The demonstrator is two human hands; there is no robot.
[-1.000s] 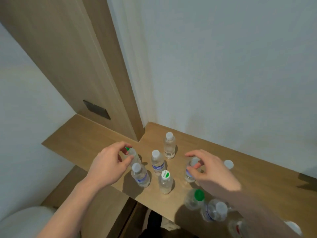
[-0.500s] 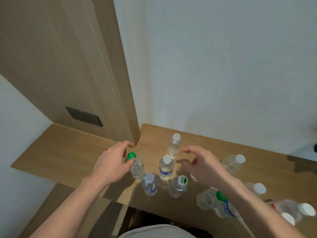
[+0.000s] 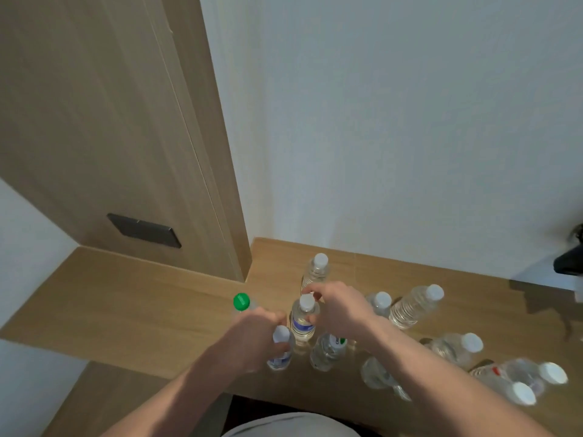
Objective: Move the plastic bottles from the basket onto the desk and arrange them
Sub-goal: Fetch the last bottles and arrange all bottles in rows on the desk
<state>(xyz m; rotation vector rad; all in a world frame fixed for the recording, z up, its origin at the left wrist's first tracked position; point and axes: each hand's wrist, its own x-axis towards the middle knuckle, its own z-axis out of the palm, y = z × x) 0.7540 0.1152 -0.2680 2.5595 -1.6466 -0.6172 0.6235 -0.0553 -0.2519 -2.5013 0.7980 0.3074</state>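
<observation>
While bottles crowd the desk [image 3: 132, 304], both hands [image 3: 252, 339] seemingly grip two.

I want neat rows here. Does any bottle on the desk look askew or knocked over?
No spill or damage shows. The clear plastic bottles on the wooden desk stand scattered, not in rows; their lean seems to be wide-angle distortion.

One head cam, wide-angle, looks fwd & steeply down from above the bench [image 3: 132, 304]; wall [image 3: 394, 137] straight ahead, near; both forearms enter from the bottom edge.
</observation>
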